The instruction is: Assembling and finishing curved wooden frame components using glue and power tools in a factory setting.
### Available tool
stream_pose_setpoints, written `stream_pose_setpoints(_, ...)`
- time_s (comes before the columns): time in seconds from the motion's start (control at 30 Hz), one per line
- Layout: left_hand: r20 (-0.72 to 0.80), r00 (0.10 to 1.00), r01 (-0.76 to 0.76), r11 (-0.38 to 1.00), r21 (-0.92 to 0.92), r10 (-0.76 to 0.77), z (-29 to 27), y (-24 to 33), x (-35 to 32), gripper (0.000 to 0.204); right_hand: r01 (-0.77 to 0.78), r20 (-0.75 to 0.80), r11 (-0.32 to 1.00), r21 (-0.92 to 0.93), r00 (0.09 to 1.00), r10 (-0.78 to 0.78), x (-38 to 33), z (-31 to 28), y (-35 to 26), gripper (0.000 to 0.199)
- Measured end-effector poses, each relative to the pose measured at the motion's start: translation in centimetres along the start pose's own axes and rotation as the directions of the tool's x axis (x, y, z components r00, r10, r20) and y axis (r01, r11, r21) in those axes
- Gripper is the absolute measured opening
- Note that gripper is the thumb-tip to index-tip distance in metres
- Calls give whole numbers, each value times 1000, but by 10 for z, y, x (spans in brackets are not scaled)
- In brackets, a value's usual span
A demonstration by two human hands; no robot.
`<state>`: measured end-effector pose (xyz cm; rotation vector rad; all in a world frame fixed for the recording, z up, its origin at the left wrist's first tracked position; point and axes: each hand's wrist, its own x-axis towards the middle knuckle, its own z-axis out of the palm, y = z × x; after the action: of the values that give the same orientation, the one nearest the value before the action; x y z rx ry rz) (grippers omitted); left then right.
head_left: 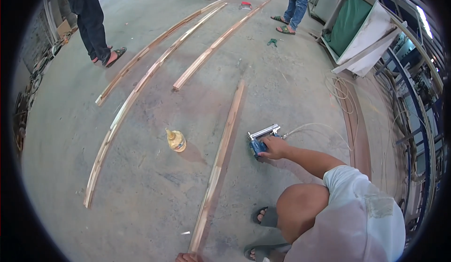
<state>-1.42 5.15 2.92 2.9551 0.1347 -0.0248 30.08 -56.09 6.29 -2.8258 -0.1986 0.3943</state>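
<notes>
My right hand (275, 148) is closed around a blue and silver pneumatic nail gun (258, 144), which rests at the floor. A pale air hose (314, 125) runs from the tool to the right. My left hand (188, 258), cut off by the lower edge, grips the near end of a long wooden strip (218, 161); only some of its fingers show. The strip lies between my two hands and stretches away from me, apart from the nail gun. Left of it stands a glue bottle (176, 141) with a yellowish body and a pointed nozzle.
Several more wooden strips (143, 81) lie across the concrete floor to the left. A red tool (245, 5) and a green clamp-like object (272, 42) lie farther off. People stand at the far left (89, 20) and far right (297, 3). A green-lined cart (354, 25) stands right.
</notes>
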Motion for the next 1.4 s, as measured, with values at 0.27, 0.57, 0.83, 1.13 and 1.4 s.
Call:
stream_pose_setpoints(0.27, 356, 929, 92, 994, 53, -105, 16, -9, -36, 58, 3, 112, 1000, -29, 994, 0, 6, 1, -7, 103)
stream_pose_setpoints(0.57, 273, 962, 66, 978, -197, -10, 12, -2, -22, 47, 20, 166, 994, -108, 986, -2, 12, 2, -4, 91)
stream_pose_setpoints(0.83, 189, 977, -11, 906, -423, 100, -20, -56, 11, 47, -103, 245, 940, -326, 951, 189, 64, -55, -37, 38)
stream_pose_setpoints(1.13, 15, 999, 34, 993, -110, -32, 27, -46, 335, 76, 341, 424, 628, -700, 905, -18, 278, -98, -90, 25)
stream_pose_setpoints(1.4, -24, 777, 627, 768, 133, -630, 38, 7, 391, 85, 244, -58, 803, -544, 944, -326, 446, 6, -179, 29)
